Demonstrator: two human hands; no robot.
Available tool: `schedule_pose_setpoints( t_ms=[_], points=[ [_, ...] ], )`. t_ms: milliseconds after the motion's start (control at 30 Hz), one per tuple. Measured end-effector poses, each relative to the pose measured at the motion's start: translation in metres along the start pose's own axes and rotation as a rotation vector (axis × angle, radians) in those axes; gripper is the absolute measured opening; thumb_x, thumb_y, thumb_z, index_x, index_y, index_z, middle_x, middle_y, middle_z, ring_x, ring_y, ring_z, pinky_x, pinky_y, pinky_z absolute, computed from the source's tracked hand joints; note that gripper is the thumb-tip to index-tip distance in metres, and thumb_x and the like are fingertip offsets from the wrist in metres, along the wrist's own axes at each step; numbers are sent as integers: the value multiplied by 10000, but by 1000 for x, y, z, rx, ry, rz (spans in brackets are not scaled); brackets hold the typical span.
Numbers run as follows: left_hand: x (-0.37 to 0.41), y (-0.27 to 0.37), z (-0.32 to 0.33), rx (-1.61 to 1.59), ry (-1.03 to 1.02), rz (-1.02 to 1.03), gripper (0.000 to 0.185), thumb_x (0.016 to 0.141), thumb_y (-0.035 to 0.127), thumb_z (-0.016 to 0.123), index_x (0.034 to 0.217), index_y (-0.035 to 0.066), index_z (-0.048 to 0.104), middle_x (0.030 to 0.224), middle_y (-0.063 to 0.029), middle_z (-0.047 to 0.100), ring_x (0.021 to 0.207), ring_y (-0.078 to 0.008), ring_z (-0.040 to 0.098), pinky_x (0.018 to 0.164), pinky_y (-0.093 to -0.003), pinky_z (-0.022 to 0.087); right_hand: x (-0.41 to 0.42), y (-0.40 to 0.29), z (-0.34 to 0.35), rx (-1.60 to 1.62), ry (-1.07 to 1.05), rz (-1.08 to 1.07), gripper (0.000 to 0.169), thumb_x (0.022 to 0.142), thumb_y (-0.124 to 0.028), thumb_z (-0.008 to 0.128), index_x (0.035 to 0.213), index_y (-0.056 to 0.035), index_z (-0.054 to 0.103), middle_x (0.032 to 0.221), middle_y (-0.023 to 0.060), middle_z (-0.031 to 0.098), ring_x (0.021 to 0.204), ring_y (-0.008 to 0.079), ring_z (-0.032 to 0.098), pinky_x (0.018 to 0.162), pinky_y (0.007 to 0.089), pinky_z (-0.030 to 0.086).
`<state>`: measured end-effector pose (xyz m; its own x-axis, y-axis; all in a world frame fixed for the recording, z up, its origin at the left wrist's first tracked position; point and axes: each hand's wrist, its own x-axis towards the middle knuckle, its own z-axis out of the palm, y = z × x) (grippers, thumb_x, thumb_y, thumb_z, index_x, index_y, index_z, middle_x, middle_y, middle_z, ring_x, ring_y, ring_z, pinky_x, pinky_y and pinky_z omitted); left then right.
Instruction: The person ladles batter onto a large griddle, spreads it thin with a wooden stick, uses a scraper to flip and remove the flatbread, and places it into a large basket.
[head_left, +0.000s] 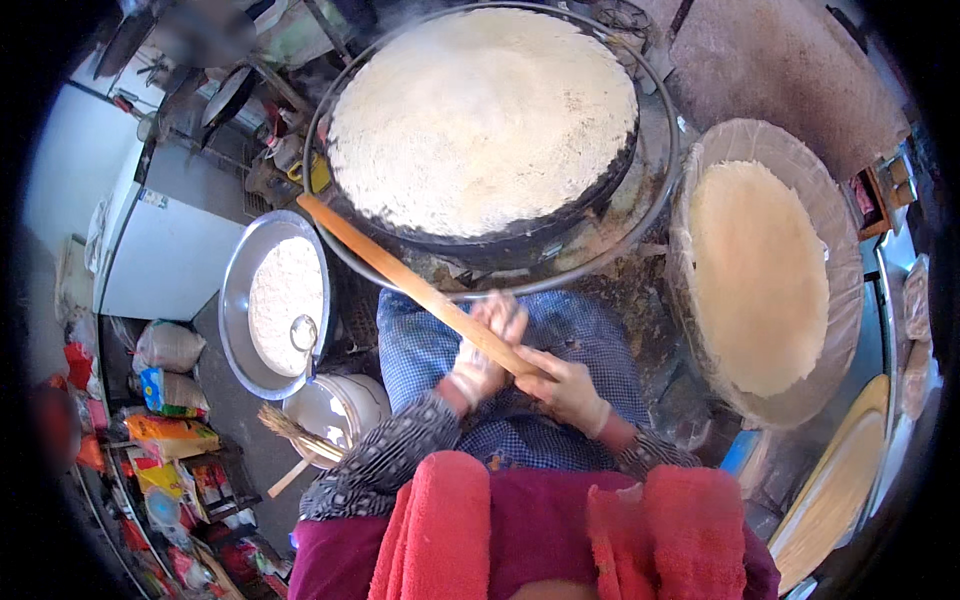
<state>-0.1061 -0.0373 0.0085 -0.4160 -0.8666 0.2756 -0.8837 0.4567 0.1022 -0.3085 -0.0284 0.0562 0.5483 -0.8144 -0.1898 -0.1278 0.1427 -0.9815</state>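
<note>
My right hand (562, 386) grips the near end of a long flat wooden spreader (405, 281), which slants up to the left. My left hand (487, 349), blurred, is closed about the spreader's lower part from below; its exact finger hold is hard to make out. Both hands are above my lap, over a blue checked apron (600, 330). The spreader's far end reaches the metal ring around a large round griddle (480, 244). A thin pale layer of batter (480, 120) covers most of the griddle, with dark patches showing at its edge.
At left stands a steel basin (232, 322) of pale batter (281, 300) with a ladle (304, 334). Below it, a white bucket (367, 397) holds a straw brush (285, 424). At right, a thin round flatbread (757, 277) lies on a plastic-covered round tray (840, 277). Packaged goods (172, 439) line the far left.
</note>
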Motion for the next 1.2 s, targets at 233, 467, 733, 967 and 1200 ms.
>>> schedule_pose_setpoints(
  t_ms=[233,467,733,967,1200],
  points=[
    [79,5,-92,-247,114,41,693,868,510,595,1303,-21,498,1268,-283,464,1250,-469,420,1085,-617,289,-126,2,-86,-109,343,175,525,880,-176,732,1347,-23,549,1161,125,679,994,149,642,865,272,497],
    [254,-7,-32,-21,-168,311,986,782,685,549,1397,-66,382,1448,-271,390,1423,-401,275,1200,-474,159,-152,16,-56,522,603,354,577,940,-174,633,1456,-41,412,865,47,612,567,94,530,501,242,427],
    [295,-87,-32,160,-368,102,951,638,582,717,1326,-31,483,1423,-227,446,1402,-390,322,1185,-459,224,-48,-36,-65,789,346,399,501,1006,-214,518,1476,-97,392,534,-24,434,379,82,377,364,252,322],
    [254,-200,-51,208,-362,-170,883,671,584,722,1298,-9,535,1437,-200,454,1418,-360,311,1193,-429,198,41,-60,-52,775,156,434,473,1000,-239,543,1446,-112,447,544,-31,454,388,69,381,360,245,322],
    [162,-282,-87,192,-238,-294,738,702,412,728,1272,-2,509,1363,-221,487,1374,-381,358,1174,-441,252,98,-74,-3,468,69,404,448,970,-182,578,1394,-65,495,671,-40,524,422,46,421,344,220,330]
  ],
)
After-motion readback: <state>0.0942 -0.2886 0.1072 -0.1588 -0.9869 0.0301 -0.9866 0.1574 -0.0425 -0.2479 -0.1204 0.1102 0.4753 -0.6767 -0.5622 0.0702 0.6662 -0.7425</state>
